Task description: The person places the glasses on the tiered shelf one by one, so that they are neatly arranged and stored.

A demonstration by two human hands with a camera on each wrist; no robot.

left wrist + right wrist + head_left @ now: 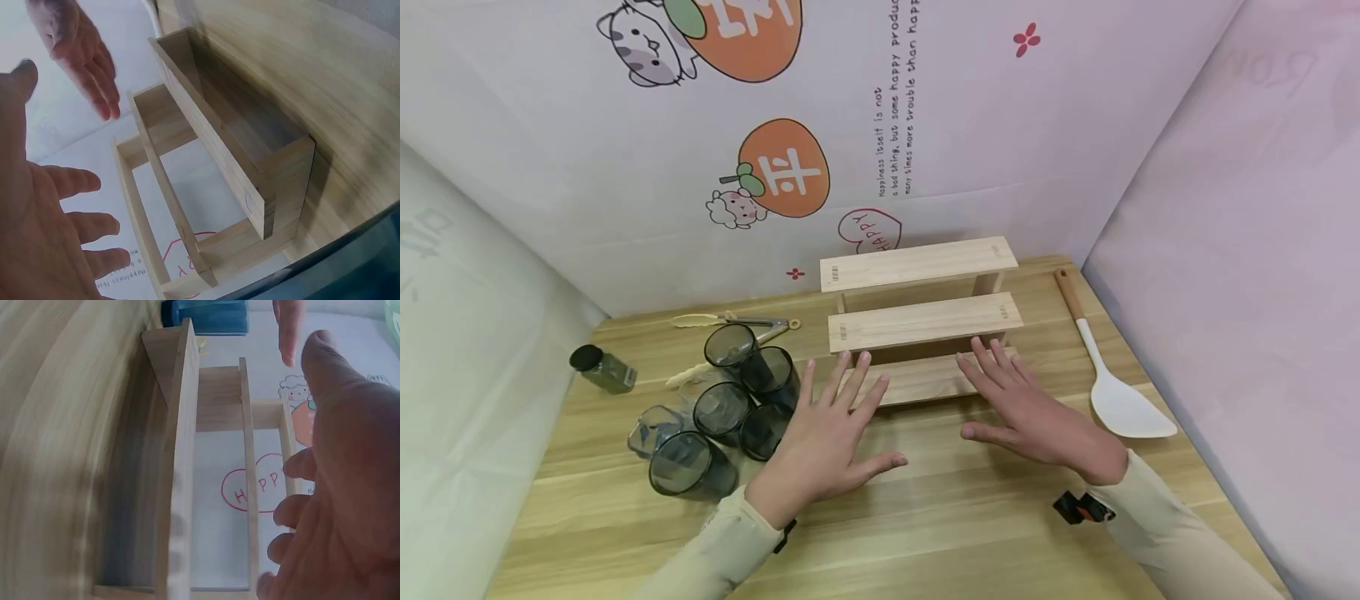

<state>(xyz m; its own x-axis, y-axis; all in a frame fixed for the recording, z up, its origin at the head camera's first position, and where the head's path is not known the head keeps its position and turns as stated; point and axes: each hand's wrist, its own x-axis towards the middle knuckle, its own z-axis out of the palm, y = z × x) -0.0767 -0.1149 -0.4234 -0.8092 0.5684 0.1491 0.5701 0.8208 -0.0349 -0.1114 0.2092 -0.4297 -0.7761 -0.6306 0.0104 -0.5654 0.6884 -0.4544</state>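
A three-step wooden rack (925, 323) stands at the back middle of the table. My left hand (823, 442), palm down with fingers spread, hovers at the rack's lower left, just right of several dark glass cups (722, 410). Over the rack's lower right is my right hand (1030, 412), fingers extended and thumb out to the side. Neither hand holds anything. In the left wrist view the rack (219, 156) lies beyond the left fingers (94, 226). The right wrist view shows the rack (181, 487) apart from the right fingers (290, 511).
Tongs (752, 321) lie behind the cups, and a clear glass (653, 429) stands among them. A black-lidded spice jar (602, 369) lies at far left. A white spatula (1123, 404) with a wooden handle lies at right. Cloth walls (962, 142) enclose the wooden table (925, 517).
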